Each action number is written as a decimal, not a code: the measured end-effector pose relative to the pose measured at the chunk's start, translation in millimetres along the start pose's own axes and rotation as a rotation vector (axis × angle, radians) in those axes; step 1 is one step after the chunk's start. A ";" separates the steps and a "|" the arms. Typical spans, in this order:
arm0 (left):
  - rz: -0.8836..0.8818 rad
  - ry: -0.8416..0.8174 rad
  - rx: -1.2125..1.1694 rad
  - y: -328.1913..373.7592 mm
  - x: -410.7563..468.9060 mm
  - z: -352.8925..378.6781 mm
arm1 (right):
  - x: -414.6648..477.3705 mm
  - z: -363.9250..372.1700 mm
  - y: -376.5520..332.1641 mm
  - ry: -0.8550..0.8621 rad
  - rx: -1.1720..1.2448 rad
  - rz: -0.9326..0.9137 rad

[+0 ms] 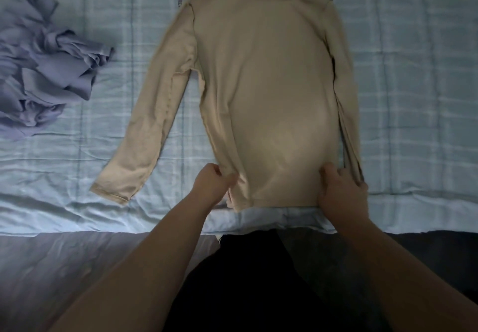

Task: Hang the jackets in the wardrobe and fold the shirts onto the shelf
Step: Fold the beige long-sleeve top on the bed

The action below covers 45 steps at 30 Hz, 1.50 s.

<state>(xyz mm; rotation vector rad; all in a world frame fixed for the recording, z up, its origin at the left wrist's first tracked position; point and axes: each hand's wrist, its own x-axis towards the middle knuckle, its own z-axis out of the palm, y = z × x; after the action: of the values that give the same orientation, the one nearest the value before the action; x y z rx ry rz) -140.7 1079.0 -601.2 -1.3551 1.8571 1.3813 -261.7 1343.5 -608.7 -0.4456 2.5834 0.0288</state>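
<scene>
One beige long-sleeved shirt (266, 78) lies flat on the bed (413, 99), collar at the far end and hem at the near edge. Its left sleeve (152, 114) angles out to the left. Its right sleeve (348, 114) lies straight along the body's right side.

Two hands are on the hem. The left hand (210, 185) has its fingers curled, pinching the near-left corner. The right hand (341, 193) has its fingers bent over the near-right corner, gripping the cloth there.

One crumpled lilac heap (44, 73) sits far left on the bed, well apart from the shirt. I cannot tell how many garments are in it.
</scene>
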 end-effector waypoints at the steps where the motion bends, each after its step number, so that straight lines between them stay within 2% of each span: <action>1: 0.000 0.015 -0.005 1.0 -1.1 -0.6 | -0.8 -0.5 2.0 0.000 0.016 -0.024; 5: 0.064 0.251 0.169 -12.2 -10.3 -14.2 | -2.1 -2.9 13.8 0.079 -0.046 -0.115; 8: 0.072 0.377 0.168 -28.0 -9.5 -31.9 | -1.0 -5.2 20.6 0.106 -0.076 -0.161; 11: 0.023 0.422 0.174 -40.6 -5.7 -43.8 | -3.1 -4.1 25.6 0.134 -0.182 -0.185; 15: 0.066 0.429 0.266 -57.8 -1.4 -43.6 | -7.9 -2.0 27.1 0.135 -0.297 -0.192; 20: 0.143 0.446 0.395 -61.4 4.7 -36.7 | -11.2 -1.6 15.4 0.120 -0.273 -0.081; 24: 0.275 0.531 0.545 -55.8 5.6 -33.5 | -10.1 -7.3 -0.4 0.218 -0.174 -0.170; 27: 0.372 0.515 0.381 -40.1 8.1 -37.2 | -1.5 -14.1 -24.1 0.202 -0.028 -0.239; 30: 0.338 0.480 0.094 -14.7 26.1 -50.6 | 19.8 -18.2 -50.8 0.147 0.035 -0.278; 32: 0.261 0.473 -0.007 4.5 50.3 -65.4 | 39.7 -18.2 -69.8 0.163 0.022 -0.354; 36: 0.165 0.336 -0.113 44.0 93.7 -90.2 | 82.2 -13.8 -122.9 0.227 0.047 -0.496; 40: 0.159 0.335 -0.100 79.5 121.7 -96.5 | 119.0 -15.7 -180.0 0.219 0.023 -0.634; 45: 0.137 0.400 -0.177 111.2 146.7 -105.6 | 160.5 -27.8 -217.5 0.231 -0.011 -0.681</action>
<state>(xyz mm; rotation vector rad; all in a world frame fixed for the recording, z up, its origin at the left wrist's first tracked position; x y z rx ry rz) -280.7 921.5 -626.8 -1.7244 2.1571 1.4519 -336.6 1085.5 -649.7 -1.3727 2.5071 -0.2578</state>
